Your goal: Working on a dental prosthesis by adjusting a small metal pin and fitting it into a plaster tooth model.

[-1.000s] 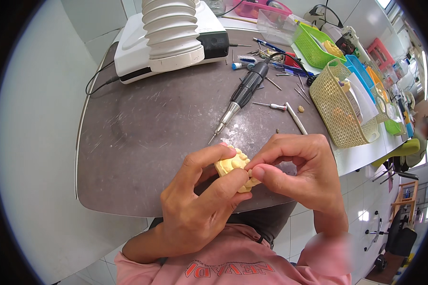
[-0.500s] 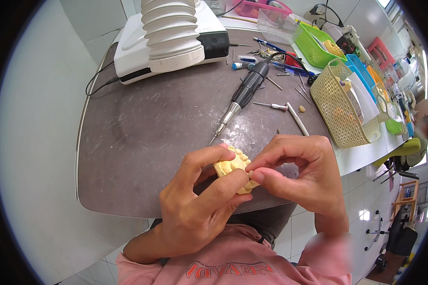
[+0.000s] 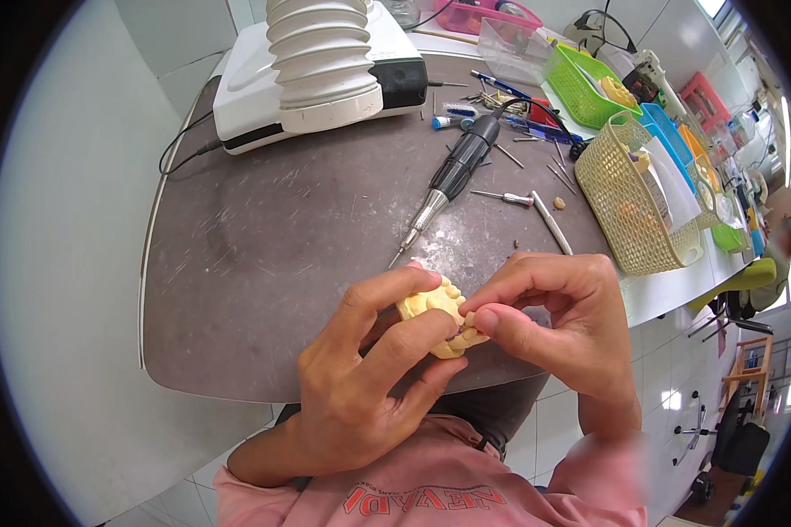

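A pale yellow plaster dental cast (image 3: pixel 424 304) with a row of teeth is held just above the table's near edge. My left hand (image 3: pixel 360 360) grips it from the left, fingers around its far and near sides and one fingertip on its upper face. At the cast's right side, my right hand (image 3: pixel 558 325) pinches a small pale tooth-shaped piece (image 3: pixel 470 320) between thumb and forefinger. That piece is at the tooth row; whether it touches the cast I cannot tell. A small dark spot shows on the cast beside it.
Beyond my hands a black and silver rotary handpiece (image 3: pixel 455 174) lies on the brown table (image 3: pixel 237 290). Right of it are a small screwdriver (image 3: pixel 505 198), a white stick (image 3: pixel 550 221) and a woven basket (image 3: pixel 628 206). A white machine with a ribbed hose (image 3: pixel 318 61) stands far left.
My right fingertips have shifted slightly right, with the small piece. My left fingertip has drawn back left, uncovering more of the cast's right side.
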{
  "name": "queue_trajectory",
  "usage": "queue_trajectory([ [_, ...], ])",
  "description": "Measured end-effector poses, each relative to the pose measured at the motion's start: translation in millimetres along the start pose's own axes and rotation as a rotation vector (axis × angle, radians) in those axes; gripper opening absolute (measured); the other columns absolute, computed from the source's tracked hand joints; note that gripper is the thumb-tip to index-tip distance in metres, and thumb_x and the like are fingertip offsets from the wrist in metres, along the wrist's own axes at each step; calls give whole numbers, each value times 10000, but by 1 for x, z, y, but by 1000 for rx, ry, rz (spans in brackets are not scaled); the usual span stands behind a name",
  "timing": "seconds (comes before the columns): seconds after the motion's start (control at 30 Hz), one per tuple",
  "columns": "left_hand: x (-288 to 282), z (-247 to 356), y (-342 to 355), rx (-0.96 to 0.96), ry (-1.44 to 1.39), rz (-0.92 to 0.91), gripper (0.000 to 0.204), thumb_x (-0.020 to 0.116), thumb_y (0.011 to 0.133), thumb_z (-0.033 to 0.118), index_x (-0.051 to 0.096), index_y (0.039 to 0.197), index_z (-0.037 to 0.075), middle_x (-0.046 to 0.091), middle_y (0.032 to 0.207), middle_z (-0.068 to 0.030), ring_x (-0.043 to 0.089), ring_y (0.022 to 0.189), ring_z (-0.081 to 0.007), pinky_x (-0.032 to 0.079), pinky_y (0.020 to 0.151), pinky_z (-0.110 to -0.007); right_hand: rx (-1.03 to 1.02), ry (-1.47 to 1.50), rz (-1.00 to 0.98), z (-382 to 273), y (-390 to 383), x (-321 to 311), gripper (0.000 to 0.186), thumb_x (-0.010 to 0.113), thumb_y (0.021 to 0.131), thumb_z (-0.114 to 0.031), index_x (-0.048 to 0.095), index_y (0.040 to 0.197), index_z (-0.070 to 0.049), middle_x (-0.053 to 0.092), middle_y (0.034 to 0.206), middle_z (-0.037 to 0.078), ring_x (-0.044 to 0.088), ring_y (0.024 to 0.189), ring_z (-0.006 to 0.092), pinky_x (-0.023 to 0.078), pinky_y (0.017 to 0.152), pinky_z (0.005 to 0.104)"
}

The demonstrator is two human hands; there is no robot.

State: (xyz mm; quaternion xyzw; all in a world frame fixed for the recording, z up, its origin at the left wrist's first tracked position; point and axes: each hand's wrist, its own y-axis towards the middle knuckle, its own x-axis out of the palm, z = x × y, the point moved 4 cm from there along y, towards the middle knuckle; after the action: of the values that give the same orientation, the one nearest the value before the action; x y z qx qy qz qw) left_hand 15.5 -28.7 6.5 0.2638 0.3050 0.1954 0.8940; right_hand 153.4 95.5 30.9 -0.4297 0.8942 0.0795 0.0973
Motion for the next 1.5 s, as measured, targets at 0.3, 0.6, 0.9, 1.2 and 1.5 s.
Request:
queue_trajectory([
  [0.3, 4, -2, -4, 47, -107, 74, 539, 873, 755, 76, 631, 1236, 44, 639, 1322, -206, 657, 1196, -386, 574, 967, -422, -52, -52, 35, -5, -4, 3, 125, 783, 861, -55, 780, 957, 26, 760, 869, 102, 734, 780, 125, 602, 733, 260],
  [0.6, 7, -5, -5, 19, -141, -12, 700, 826, 849, 56, 390, 1394, -4, 564, 1364, -313, 658, 1200, -347, 612, 939, -385, -164, -226, -2, -13, -4, -2, 116, 787, 822, -31, 778, 925, 22, 747, 812, 114, 738, 734, 157, 586, 692, 273],
  [0.9, 9, -5, -4, 28, -166, -37, 657, 818, 860, 62, 406, 1365, -14, 547, 1394, -341, 650, 1218, -342, 577, 976, -380, -224, -331, -70, -17, 0, -4, 78, 783, 848, -58, 779, 894, 5, 733, 792, 103, 716, 700, 173, 563, 664, 286],
  [1.2, 7, -6, -4, 5, -171, -3, 642, 825, 854, 99, 429, 1350, 3, 522, 1434, -337, 618, 1268, -340, 573, 993, -390, -1, -156, -72, -16, -6, -4, 160, 719, 961, -120, 765, 980, 32, 744, 835, 71, 708, 781, 131, 573, 731, 284],
  [1.5, 11, -7, 3, -126, -258, 79, 602, 825, 840, 102, 517, 1348, 7, 538, 1481, -227, 663, 1215, -315, 600, 948, -370, 54, 62, 32, 0, -8, -7, 205, 687, 986, -113, 725, 1031, 84, 757, 937, 109, 728, 884, 129, 592, 817, 270],
])
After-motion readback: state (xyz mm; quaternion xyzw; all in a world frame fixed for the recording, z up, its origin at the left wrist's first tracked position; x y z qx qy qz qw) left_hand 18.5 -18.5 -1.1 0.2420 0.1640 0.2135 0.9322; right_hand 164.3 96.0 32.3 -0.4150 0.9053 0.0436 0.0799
